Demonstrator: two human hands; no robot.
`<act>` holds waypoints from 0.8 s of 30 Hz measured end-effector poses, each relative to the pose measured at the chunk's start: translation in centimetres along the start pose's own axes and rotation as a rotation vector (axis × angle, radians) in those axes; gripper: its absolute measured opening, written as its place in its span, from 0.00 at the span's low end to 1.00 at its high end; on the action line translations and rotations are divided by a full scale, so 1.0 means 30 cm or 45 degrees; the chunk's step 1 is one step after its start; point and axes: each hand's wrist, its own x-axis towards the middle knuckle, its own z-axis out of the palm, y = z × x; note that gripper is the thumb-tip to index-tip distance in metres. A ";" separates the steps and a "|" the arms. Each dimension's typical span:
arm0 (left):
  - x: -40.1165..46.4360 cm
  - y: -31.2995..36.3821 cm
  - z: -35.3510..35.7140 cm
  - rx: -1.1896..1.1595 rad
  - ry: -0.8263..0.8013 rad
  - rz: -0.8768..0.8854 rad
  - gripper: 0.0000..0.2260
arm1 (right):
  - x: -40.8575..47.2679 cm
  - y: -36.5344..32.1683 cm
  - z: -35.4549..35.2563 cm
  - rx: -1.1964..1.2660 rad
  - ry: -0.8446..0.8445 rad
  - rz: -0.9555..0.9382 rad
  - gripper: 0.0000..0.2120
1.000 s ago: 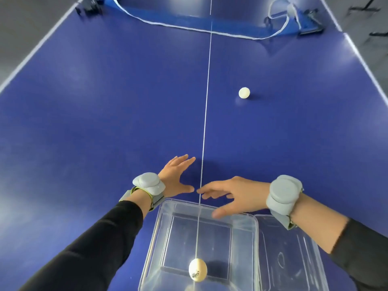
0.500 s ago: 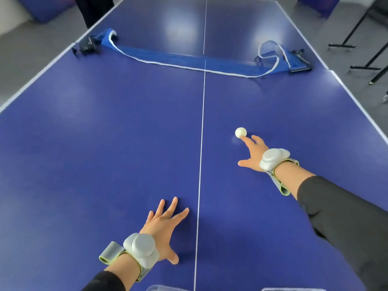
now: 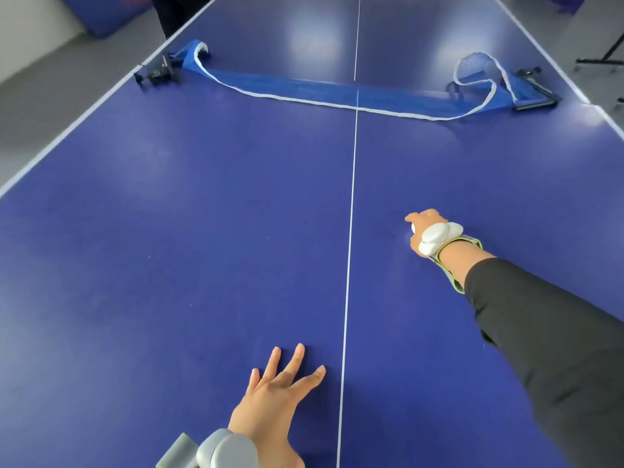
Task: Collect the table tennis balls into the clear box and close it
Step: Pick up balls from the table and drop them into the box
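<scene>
I am pressing my left hand (image 3: 270,400) flat on the blue tabletop (image 3: 169,248), fingers spread. Farther out, my right hand (image 3: 422,228) is curling its fingers over the small white table tennis ball (image 3: 413,228). Beyond, a collapsed blue net (image 3: 337,92) is lying flat.

The table (image 3: 202,231) was deep blue, edged in white and split by a thin white centre line (image 3: 351,214) running from 12 to 6 o'clock. Across 12 o'clock lay a brighter blue net (image 3: 304,86) with a white hem and black clamps. At 3 o'clock a black sleeve (image 3: 540,332) met a white-grey wrist device (image 3: 437,236) on a grey strap piped in lime green, beside a sliver of white ball (image 3: 413,228). At 6 o'clock sat a second grey wrist device (image 3: 226,450). The floor (image 3: 50,79) at 10 o'clock was plain grey.
</scene>
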 end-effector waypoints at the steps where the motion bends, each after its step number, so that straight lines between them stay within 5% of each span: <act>1: -0.003 0.002 -0.002 0.019 -0.001 0.007 0.50 | -0.005 -0.001 -0.004 -0.001 0.016 -0.012 0.24; 14: -0.059 0.050 -0.058 0.200 -0.021 0.009 0.50 | -0.418 -0.077 -0.023 0.167 0.035 -0.271 0.18; 24: -0.281 0.176 -0.177 0.004 0.250 0.108 0.31 | -0.930 -0.112 -0.060 0.299 0.044 -0.471 0.17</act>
